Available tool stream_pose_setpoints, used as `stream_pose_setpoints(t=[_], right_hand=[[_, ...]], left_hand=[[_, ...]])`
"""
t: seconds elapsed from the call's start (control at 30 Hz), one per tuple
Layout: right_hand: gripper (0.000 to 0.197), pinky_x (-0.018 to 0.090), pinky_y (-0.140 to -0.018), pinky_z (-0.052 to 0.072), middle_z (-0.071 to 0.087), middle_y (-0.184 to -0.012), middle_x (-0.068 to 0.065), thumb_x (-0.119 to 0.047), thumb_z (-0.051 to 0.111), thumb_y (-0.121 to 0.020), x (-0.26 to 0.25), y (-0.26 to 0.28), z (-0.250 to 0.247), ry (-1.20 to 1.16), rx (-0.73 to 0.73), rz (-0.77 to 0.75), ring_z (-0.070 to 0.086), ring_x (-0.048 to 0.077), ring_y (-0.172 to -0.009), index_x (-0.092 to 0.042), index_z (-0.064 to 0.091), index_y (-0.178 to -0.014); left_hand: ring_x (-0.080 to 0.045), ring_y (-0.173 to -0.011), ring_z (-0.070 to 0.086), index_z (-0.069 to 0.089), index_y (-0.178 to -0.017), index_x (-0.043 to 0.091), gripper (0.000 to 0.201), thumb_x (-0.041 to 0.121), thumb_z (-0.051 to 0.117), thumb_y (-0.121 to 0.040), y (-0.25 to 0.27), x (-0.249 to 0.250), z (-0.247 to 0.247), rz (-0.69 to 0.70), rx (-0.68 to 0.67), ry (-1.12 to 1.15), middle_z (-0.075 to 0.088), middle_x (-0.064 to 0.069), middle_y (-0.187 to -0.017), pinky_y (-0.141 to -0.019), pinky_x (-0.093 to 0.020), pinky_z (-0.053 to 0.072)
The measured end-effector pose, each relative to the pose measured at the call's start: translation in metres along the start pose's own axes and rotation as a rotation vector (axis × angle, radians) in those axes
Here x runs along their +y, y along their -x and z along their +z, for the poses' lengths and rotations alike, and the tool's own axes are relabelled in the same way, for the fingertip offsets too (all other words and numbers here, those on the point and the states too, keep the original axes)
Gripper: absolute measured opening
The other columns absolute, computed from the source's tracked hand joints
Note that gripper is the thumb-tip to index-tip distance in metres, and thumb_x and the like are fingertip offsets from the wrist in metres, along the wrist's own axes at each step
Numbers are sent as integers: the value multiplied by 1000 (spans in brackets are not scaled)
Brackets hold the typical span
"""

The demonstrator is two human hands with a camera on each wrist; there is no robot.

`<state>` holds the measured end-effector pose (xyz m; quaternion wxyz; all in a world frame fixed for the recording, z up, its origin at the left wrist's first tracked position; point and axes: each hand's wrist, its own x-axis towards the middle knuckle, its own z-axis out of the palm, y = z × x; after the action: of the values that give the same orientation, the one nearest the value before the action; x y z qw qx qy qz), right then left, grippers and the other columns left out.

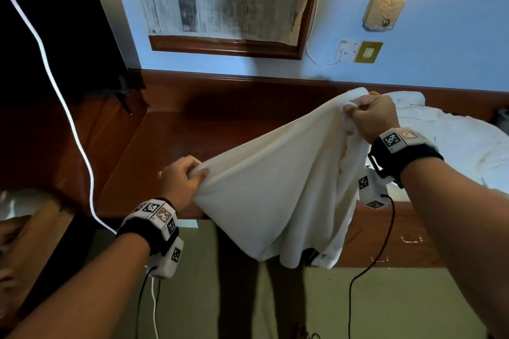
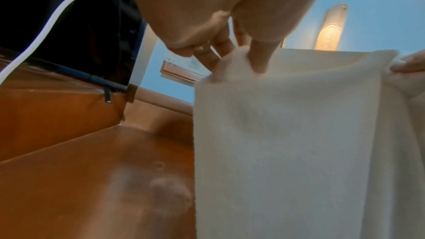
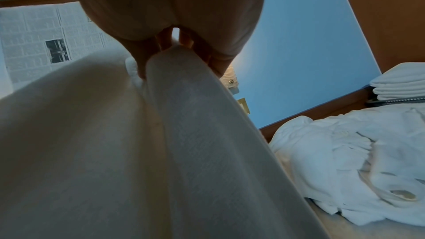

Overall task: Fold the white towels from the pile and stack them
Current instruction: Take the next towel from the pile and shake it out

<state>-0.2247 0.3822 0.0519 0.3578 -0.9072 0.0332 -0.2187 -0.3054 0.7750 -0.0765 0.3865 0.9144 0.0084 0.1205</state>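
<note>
Head view: the left hand (image 1: 180, 179) pinches one corner of a white towel (image 1: 278, 190), the right hand (image 1: 371, 115) grips another, holding it spread above the wooden counter (image 1: 176, 140); beyond lies the towel pile (image 1: 451, 140).

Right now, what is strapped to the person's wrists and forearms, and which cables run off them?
Both forearms are bare, with no sleeves. Each wrist carries a black strap topped by a white block with black-and-white square marker tags. A white camera housing, also tagged, hangs under each wrist. Black and white cables drop from the left unit; a dark cable from the right.
</note>
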Motion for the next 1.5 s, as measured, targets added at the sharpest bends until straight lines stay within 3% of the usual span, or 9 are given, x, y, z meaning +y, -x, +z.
stream_pose_setpoints(t=[0.43,0.63,0.77,0.93,1.0,1.1,1.17,1.33,1.5], right_hand=[[26,38,-92,43,63,-114,13,-25,64,-92,26,27,8,242,-35,96,56,36,-107,-10,74,-111],[29,43,-100,44,59,-126,11,-26,59,-94,33,38,7,303,-27,196,54,38,-115,-15,71,-118],[32,42,-97,44,59,-129,14,-25,57,-93,39,37,5,377,-40,304,55,40,-115,-16,69,-121],[33,42,-92,47,64,-121,20,-23,58,-91,45,38,7,412,-76,410,59,43,-108,-15,69,-121],[33,42,-92,47,64,-121,21,-23,59,-91,47,39,9,410,-87,425,59,43,-108,-14,68,-121],[32,41,-91,47,64,-121,20,-22,59,-91,52,41,10,401,-107,429,59,43,-108,-14,69,-120],[32,39,-88,46,65,-120,19,-23,59,-92,55,43,13,394,-132,410,60,41,-107,-17,69,-122],[27,41,-92,46,62,-120,20,-23,61,-94,63,51,29,335,-240,290,57,42,-109,-12,71,-116],[23,35,-94,41,60,-121,22,-8,59,-94,90,73,37,268,-260,277,56,40,-112,1,69,-111]], left_hand=[[-21,-63,49,63,-83,13,11,5,68,-88,-23,14,-4,-44,371,111,51,5,-64,-62,-30,39],[-30,-85,55,60,-85,27,18,10,58,-90,-13,-6,-13,-53,-90,-529,59,2,-88,-65,-34,41],[-19,-70,56,61,-75,24,29,-3,71,-81,-15,-4,-19,-51,-372,-84,63,-1,-74,-61,-27,41],[-10,-75,54,61,-69,28,47,-18,55,-80,-12,15,-27,104,-341,148,58,-2,-88,-71,-11,43],[-6,-85,57,66,-62,34,49,-9,56,-83,-14,19,-26,131,-362,119,59,6,-90,-80,-17,44],[-11,-82,55,61,-76,37,23,55,50,-84,-17,19,-38,109,-446,-450,57,15,-84,-73,-31,42],[-14,-79,57,54,-86,30,45,75,50,-84,-17,13,-42,85,-391,-655,57,14,-82,-70,-33,46],[-27,-72,58,58,-92,15,16,14,73,-87,-21,-10,-24,-45,83,-30,63,-4,-76,-66,-35,45],[-39,-88,67,73,-101,2,20,18,64,-94,-31,-36,-24,-253,181,-48,72,-25,-91,-77,-43,51]])
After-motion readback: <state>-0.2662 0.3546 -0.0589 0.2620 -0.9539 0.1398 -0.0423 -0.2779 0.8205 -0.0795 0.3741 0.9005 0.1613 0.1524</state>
